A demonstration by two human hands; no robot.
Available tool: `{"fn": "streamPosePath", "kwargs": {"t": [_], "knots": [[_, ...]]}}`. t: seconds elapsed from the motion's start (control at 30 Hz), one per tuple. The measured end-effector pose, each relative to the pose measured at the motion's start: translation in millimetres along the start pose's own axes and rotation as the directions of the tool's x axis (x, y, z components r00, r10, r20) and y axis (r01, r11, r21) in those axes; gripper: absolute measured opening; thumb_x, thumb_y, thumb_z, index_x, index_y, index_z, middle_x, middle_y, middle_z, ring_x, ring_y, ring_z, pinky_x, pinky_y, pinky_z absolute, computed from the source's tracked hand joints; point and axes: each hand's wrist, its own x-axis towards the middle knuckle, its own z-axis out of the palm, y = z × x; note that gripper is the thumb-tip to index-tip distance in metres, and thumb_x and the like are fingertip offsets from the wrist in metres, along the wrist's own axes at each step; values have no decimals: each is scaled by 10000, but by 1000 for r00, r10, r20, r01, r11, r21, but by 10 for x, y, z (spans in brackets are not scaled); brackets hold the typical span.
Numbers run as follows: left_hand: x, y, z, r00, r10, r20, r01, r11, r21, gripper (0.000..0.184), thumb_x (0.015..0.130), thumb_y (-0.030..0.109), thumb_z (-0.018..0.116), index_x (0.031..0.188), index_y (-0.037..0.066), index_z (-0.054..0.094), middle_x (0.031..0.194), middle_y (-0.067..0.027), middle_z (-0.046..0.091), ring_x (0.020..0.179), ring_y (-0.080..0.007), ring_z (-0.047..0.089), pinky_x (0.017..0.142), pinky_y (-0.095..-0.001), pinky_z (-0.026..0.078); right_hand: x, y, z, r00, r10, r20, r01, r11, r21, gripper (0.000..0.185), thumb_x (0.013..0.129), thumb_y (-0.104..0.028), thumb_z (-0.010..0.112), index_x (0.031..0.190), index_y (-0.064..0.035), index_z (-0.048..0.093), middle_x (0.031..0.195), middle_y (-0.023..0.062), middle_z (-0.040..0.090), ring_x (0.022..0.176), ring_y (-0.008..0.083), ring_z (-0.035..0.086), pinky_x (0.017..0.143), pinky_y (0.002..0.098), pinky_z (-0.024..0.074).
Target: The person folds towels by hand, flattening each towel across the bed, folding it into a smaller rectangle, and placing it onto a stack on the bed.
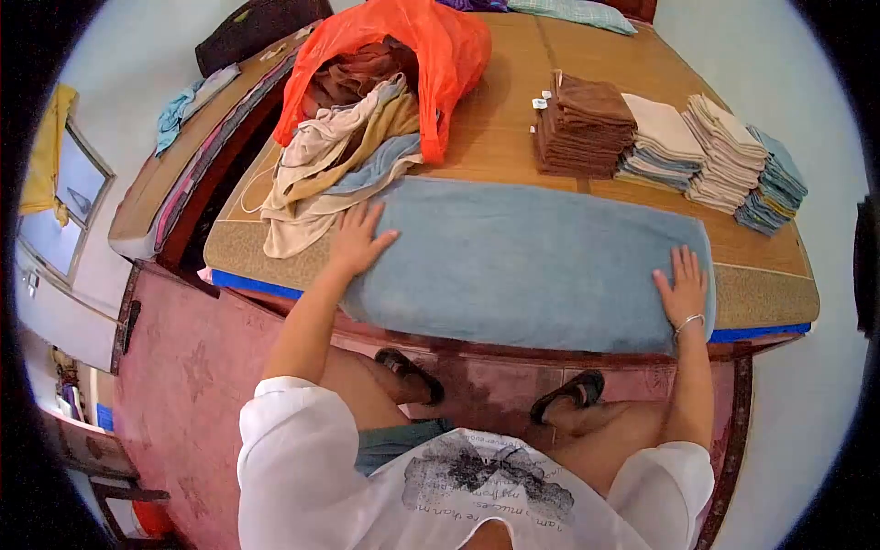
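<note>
A blue towel (532, 261) lies spread out flat along the front edge of the bed, its near side hanging over the edge. My left hand (360, 240) rests with fingers apart on the towel's left end, close to a heap of loose towels (344, 170). On the towel's right end my right hand (683, 282) lies flat, fingers spread, a bracelet on the wrist. The heap spills from an open red plastic bag (458, 55), which has brown cloths (357, 73) inside.
Folded stacks stand at the back right: brown towels (582, 128), cream and blue ones (662, 137), cream ones (724, 156) and blue ones (775, 183). A pillow (577, 13) lies at the far edge. Left is a bench-like bed (147, 202) with a light blue cloth (179, 115).
</note>
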Motion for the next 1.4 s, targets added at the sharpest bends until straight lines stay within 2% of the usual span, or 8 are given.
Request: {"fn": "streamPosePath", "kwargs": {"t": [0.13,0.27,0.37,0.43,0.53,0.87,1.13,1.4], "knots": [[98,123,-232,998,-33,-48,34,999,17,530,844,420,563,1247,81,515,1278,-166,484,1187,-332,431,1014,-455,286,233,-179,-314,972,233,42,-233,972,-1,541,858,-472,512,1251,-100,526,1362,129,441,1275,284,385,1079,511,164],[376,589,-216,972,219,-86,-230,962,-147,336,833,297,597,1075,64,603,1142,-124,571,1055,-316,513,902,-412,396,519,-395,-83,975,-58,-215,110,965,237,452,859,-428,520,1115,-66,605,1212,151,559,1135,335,501,1045,532,218],[593,617,136,982,168,-88,-187,936,-299,447,847,382,567,1178,81,558,1227,-128,528,1138,-309,475,954,-430,361,563,-537,184,984,-83,-155,101,989,112,483,885,-424,488,1247,-106,516,1353,129,438,1269,310,369,1059,534,193],[636,597,261,997,38,-67,-44,995,-91,619,824,539,525,1278,120,488,1350,-142,425,1257,-307,373,1026,-457,276,534,-630,94,1000,-18,15,18,999,-29,573,896,-464,452,1377,-162,377,1472,87,277,1374,271,197,1081,533,149],[566,480,127,990,-45,132,62,990,-124,737,820,617,471,1383,154,369,1443,-152,308,1336,-312,272,1073,-472,207,476,-659,9,999,4,40,-2,999,-54,600,888,-491,445,1385,-165,367,1473,87,278,1375,279,195,1089,529,129],[12,326,-14,992,-59,113,54,998,41,708,852,569,459,1405,146,330,1460,-203,239,1363,-341,186,1094,-484,119,394,-505,-37,994,-51,95,52,999,-7,663,874,-536,435,1399,-143,340,1489,91,238,1384,290,162,1099,519,93],[30,355,-33,994,-57,94,54,998,33,711,838,582,466,1389,144,360,1430,-216,292,1352,-328,218,1081,-506,138,752,-110,-201,938,329,112,-313,940,-138,731,840,-586,458,1403,-138,333,1489,111,233,1388,289,155,1088,535,126],[486,915,20,972,231,50,-221,963,-154,644,820,524,538,1303,104,471,1402,-143,371,1313,-285,311,1074,-510,177,355,-1365,35,933,-299,199,281,953,114,699,852,-565,448,1409,-160,323,1502,91,202,1392,270,137,1103,516,90]]}}
